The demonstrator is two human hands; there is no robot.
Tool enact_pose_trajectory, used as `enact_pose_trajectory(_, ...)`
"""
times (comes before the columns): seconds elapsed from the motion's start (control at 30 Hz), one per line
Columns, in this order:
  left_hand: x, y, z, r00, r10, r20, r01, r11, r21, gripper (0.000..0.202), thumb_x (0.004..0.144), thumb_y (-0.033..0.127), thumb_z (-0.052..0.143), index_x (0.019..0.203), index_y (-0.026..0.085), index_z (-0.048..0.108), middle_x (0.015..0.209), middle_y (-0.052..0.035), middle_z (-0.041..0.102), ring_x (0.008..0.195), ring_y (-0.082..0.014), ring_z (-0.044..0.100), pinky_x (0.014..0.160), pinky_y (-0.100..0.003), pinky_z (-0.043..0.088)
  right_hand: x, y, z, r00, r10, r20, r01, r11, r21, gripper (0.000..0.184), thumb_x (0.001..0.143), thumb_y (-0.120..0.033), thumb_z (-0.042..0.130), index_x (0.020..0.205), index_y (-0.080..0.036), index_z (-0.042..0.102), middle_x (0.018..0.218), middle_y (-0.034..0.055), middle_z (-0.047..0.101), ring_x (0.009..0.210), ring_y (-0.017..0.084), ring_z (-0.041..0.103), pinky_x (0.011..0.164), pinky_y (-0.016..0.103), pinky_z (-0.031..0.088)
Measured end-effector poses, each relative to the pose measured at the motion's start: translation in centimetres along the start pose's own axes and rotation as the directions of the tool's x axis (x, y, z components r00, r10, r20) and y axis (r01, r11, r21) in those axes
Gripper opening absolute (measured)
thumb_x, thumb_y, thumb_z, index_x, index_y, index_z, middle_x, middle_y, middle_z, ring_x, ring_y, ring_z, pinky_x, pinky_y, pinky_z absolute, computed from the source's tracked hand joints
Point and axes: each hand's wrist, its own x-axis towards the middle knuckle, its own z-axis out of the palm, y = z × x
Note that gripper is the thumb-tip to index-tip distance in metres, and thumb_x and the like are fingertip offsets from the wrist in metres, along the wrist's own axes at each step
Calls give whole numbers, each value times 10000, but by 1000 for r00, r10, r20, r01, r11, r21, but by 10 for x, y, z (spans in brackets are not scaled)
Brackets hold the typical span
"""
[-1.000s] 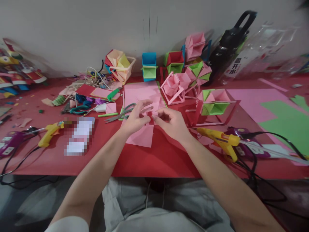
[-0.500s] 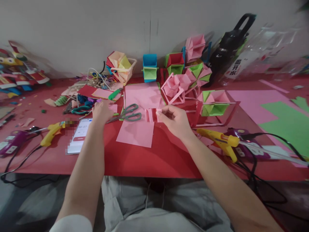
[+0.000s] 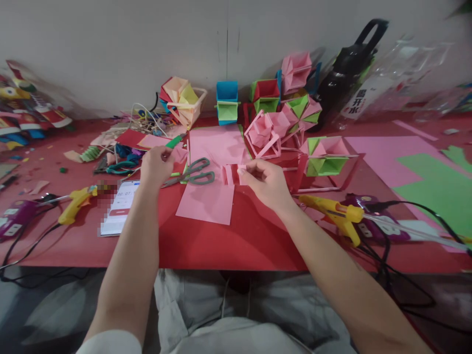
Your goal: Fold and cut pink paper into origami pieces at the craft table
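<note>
Two bare hands are over a table with a red top (image 3: 258,246). The right hand (image 3: 267,184) pinches a small folded piece of pink paper (image 3: 228,174) by its right end, thumb against fingers. This piece is near the middle of the table, just right of the loops of a pair of grey-handled metal scissors (image 3: 187,177); whether it touches the tabletop, I cannot tell.

The left hand (image 3: 157,164) is well apart from the right one, its fingers curled downward beside a green-handled cutter (image 3: 174,141). Whether those fingers grip anything, I cannot tell, since the back of the hand covers them. A white-screened phone (image 3: 116,214) lies partly behind the left forearm.

A flat pink paper sheet (image 3: 208,204) lies in front of the scissors, and a larger pink paper sheet (image 3: 214,142) lies behind them. To the right of the right hand is a pink-and-green folded-paper wheel (image 3: 328,167) in a red frame, with a yellow glue gun (image 3: 334,209) in front of it. Farther back, a blue-and-green folded-paper model (image 3: 227,91) and a black bottle with a loop handle (image 3: 339,73) are near the wall.
</note>
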Motion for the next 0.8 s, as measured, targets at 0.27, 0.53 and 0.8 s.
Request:
enact_pose_trajectory(0.27,-33,57,10,834,277,478,212,638,-741,228,739,383,830,835,202,730,1382,-106,649,1199,-341,653,976,-517,541,2,3,0,999,-8,-33,7,1000,-29,218,858,-386,714,772,-196,651,720,6,649,652,140,580,608,289,479)
enact_pose_trajectory(0.53,-57,88,46,880,236,413,89,771,-630,140,763,291,803,859,191,813,1274,-132,719,1378,-326,536,1086,-452,473,2,7,0,999,-47,-16,46,997,-56,153,882,-352,718,871,-199,714,844,33,738,753,168,674,711,314,544)
enact_pose_trajectory(0.8,-57,85,51,881,249,401,-30,877,-479,172,837,346,711,853,209,815,889,-37,779,888,-216,707,846,-336,551,3,7,0,1000,-4,12,5,999,-46,220,896,-422,702,901,-203,727,905,49,757,799,182,689,726,323,551)
